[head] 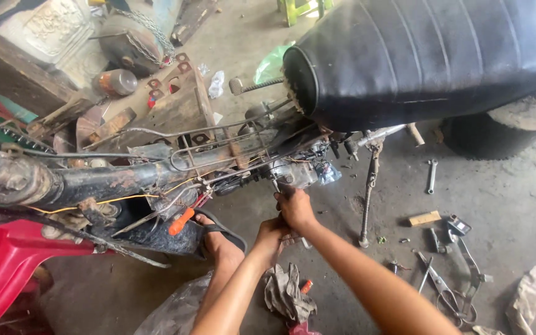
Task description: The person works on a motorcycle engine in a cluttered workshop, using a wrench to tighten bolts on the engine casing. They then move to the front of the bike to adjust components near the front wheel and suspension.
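Both hands work under the engine (293,172) of a stripped motorbike, below the front edge of the black seat (429,49). Right hand (295,208) is curled tight around something beneath the engine; what it grips is hidden by the fingers. Left hand (272,237) sits just below it, touching, also closed, contents can't be made out; a bit of metal shows beside it. A foot in a sandal (218,239) rests left of the hands, near an orange-handled screwdriver (181,221) stuck in the frame.

Packages: a green plastic bag (271,62) lies on the floor left of the seat, crumpled. A rusty round can (117,82) sits far left of the seat on wooden scrap, label unreadable. A small pale wood block (425,218) lies right of the kickstand (367,198).

A spanner (431,176), scissors (445,291) and other tools lie scattered right of the kickstand, several too small to tell. A grey rag (288,293) is below the hands, with a small orange piece on it. A red plastic part (1,267) is cut off at the lower left. The tyre (497,130) is half hidden under the seat.
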